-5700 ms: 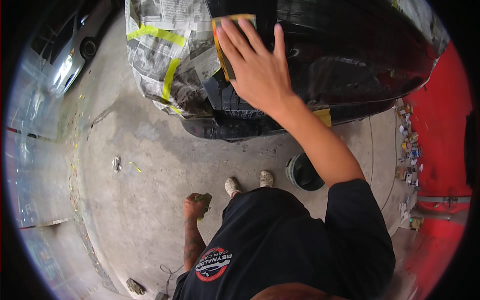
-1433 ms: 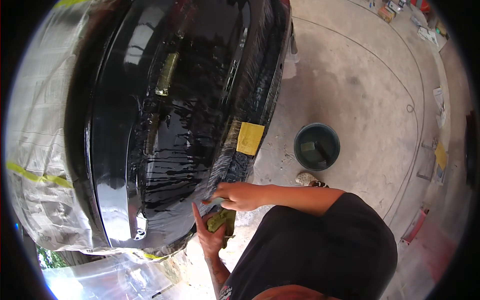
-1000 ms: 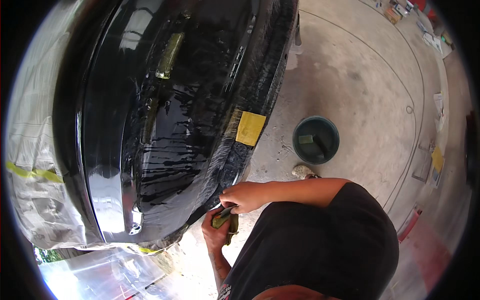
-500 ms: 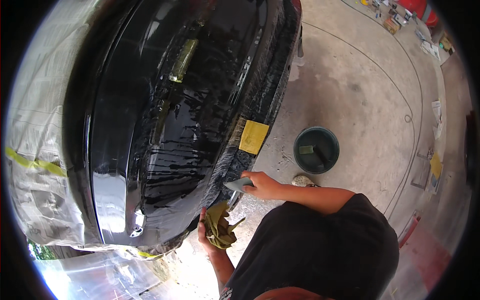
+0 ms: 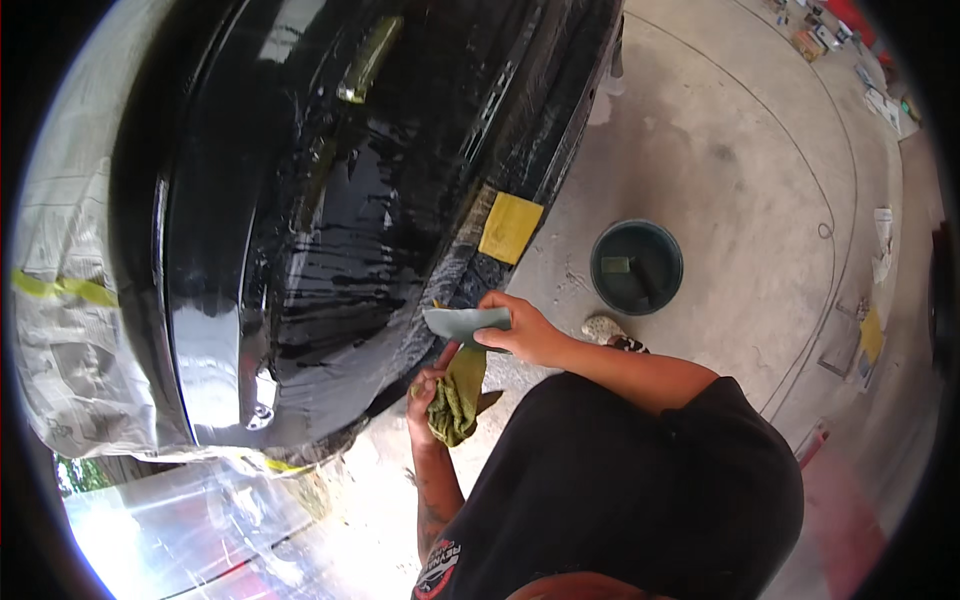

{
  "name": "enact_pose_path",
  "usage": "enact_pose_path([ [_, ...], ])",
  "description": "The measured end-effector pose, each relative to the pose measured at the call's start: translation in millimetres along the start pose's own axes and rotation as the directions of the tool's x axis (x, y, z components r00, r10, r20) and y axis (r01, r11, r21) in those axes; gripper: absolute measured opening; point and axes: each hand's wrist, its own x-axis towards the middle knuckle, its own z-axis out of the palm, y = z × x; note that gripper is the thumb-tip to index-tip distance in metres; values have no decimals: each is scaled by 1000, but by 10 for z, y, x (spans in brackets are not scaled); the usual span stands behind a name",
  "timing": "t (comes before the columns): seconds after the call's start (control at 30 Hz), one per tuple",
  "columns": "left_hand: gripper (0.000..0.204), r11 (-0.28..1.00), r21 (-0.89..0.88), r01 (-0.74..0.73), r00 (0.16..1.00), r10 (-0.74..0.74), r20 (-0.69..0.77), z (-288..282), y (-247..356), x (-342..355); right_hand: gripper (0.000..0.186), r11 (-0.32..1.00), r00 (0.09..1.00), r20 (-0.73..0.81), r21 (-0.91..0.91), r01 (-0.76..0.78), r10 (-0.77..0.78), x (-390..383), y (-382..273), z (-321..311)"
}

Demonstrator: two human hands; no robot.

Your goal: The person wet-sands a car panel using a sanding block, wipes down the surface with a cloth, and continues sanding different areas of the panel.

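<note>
My right hand (image 5: 524, 330) is closed on a thin grey-green sheet (image 5: 462, 324), which looks like sandpaper. The sheet juts left over the edge of a wet black car panel (image 5: 390, 190). Just below it, my left hand (image 5: 421, 402) grips a crumpled olive-yellow cloth (image 5: 459, 400), part of it hanging loose toward the sheet. Farther along, a flat yellow rectangle (image 5: 511, 228) lies on the scuffed bumper ledge (image 5: 468, 285). Dark drips streak the panel, and whitish scratch marks run along its edge.
A dark round bucket (image 5: 599, 285) of water stands on the concrete floor (image 5: 740, 200) to the right, a small block inside. My shoe (image 5: 602, 327) is near it. Masking sheets (image 5: 75, 220) cover the car's left side. A hose or cable (image 5: 800, 150) curves over the floor.
My right hand has brought the grey-green sheet off the ledge, down and closer to the left hand. My left hand has risen with the cloth. The whole view has shifted slightly.
</note>
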Motion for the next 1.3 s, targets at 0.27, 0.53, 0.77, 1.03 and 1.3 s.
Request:
enact_pose_path([
  [0.27,71,999,4,49,992,-48,-121,204,14,-126,24,991,979,156,-58,-122,130,53,331,23],
  [0.53,54,996,-76,37,957,-57,-284,-158,-298,-350,30,958,938,198,-24,-284,283,-74,212,86],
  [0.77,52,942,-333,35,975,-106,-197,-371,-333,-470,24,964,970,70,119,-238,231,-100,365,-102],
  [1.03,46,844,260,470,882,-464,-89,-277,-505,39,29,912,945,-2,260,-316,328,-510,646,-46],
  [1.3,48,231,960,157,956,-279,-90,-990,-1658,434,19,853,769,-481,-76,-516,421,-698,2756,-1923],
])
